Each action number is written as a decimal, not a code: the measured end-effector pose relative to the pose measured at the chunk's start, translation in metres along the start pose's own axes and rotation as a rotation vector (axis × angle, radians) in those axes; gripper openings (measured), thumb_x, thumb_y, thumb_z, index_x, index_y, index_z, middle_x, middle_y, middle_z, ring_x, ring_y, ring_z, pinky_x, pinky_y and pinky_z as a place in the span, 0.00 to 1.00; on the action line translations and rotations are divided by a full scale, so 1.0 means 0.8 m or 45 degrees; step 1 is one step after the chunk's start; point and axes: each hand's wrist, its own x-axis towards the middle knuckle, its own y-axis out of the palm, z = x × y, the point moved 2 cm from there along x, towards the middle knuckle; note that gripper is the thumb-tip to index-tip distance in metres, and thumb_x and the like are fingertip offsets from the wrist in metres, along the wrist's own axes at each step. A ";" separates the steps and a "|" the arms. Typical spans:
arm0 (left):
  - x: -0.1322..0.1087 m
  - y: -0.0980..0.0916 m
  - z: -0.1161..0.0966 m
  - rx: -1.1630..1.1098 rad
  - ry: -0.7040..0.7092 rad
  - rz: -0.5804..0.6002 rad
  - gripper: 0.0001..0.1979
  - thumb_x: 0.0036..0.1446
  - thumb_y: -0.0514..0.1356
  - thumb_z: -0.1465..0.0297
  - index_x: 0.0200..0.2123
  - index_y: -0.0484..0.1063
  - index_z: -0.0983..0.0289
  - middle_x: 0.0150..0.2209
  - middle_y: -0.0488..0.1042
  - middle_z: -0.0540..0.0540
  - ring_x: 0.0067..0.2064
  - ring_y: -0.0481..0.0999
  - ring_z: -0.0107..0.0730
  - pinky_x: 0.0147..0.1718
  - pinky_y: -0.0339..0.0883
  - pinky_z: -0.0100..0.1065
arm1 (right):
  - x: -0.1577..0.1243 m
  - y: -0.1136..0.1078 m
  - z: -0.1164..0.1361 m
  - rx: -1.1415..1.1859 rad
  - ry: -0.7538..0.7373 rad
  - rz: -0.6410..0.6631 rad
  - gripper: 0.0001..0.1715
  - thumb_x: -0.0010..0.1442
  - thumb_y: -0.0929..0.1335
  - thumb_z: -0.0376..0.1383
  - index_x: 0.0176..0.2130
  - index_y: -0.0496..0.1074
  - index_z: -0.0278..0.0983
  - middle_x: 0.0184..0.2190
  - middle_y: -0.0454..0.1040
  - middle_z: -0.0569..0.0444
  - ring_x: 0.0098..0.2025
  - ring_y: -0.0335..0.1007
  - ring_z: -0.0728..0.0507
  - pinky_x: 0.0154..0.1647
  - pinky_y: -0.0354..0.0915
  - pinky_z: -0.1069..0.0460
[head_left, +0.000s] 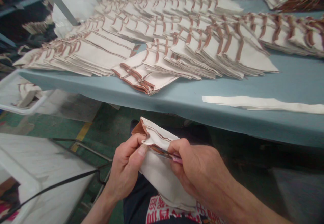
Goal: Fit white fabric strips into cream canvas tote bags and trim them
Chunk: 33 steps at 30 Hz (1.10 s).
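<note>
Holding a folded cream cloth (159, 180) on edge above the lap, its brown trim (138, 128) uppermost.

The left hand (125, 171) clamps thumb and fingers on the cloth's fold, just below the trim. The right hand (197, 171) presses against the cloth beside it, fingers closed around a pink-handled tool (177, 159), mostly hidden, with a thin metal part running toward the left thumb. The cloth's long axis slants from the trim down toward the lap, between both hands. Well ahead, stacks of folded cloths (177, 56) cover a blue table (291, 77), and a loose cream strip (260, 103) lies along its near edge.
</note>
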 end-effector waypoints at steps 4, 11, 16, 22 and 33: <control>0.000 0.000 0.003 -0.018 -0.026 0.006 0.14 0.69 0.57 0.61 0.33 0.73 0.62 0.27 0.70 0.49 0.26 0.63 0.29 0.24 0.56 0.29 | -0.002 0.002 0.001 -0.011 -0.043 -0.075 0.19 0.73 0.56 0.28 0.33 0.66 0.39 0.18 0.73 0.58 0.18 0.68 0.49 0.22 0.57 0.54; -0.001 -0.001 0.004 -0.029 -0.022 -0.024 0.15 0.68 0.58 0.60 0.32 0.74 0.63 0.27 0.72 0.50 0.27 0.66 0.30 0.24 0.58 0.29 | -0.003 0.006 0.003 -0.048 -0.031 -0.107 0.22 0.74 0.56 0.28 0.31 0.66 0.39 0.17 0.72 0.59 0.18 0.68 0.50 0.22 0.55 0.54; 0.002 0.003 0.003 -0.087 -0.090 -0.031 0.17 0.67 0.58 0.58 0.31 0.75 0.63 0.26 0.72 0.50 0.25 0.63 0.29 0.22 0.56 0.28 | -0.006 0.006 0.001 -0.031 -0.028 -0.104 0.21 0.75 0.56 0.28 0.31 0.66 0.39 0.18 0.72 0.58 0.19 0.69 0.50 0.23 0.56 0.54; 0.002 0.005 0.001 -0.071 -0.081 -0.047 0.16 0.66 0.58 0.59 0.30 0.74 0.63 0.26 0.71 0.50 0.24 0.61 0.28 0.22 0.55 0.28 | -0.005 0.008 -0.001 -0.005 -0.029 -0.100 0.18 0.74 0.57 0.28 0.33 0.66 0.39 0.19 0.73 0.58 0.19 0.68 0.50 0.23 0.56 0.54; 0.002 0.005 0.001 -0.088 -0.075 -0.026 0.16 0.67 0.59 0.60 0.31 0.73 0.63 0.25 0.68 0.49 0.25 0.60 0.28 0.23 0.55 0.28 | -0.004 0.012 0.001 -0.010 -0.027 -0.129 0.20 0.76 0.56 0.30 0.32 0.66 0.38 0.19 0.73 0.58 0.19 0.69 0.50 0.23 0.56 0.53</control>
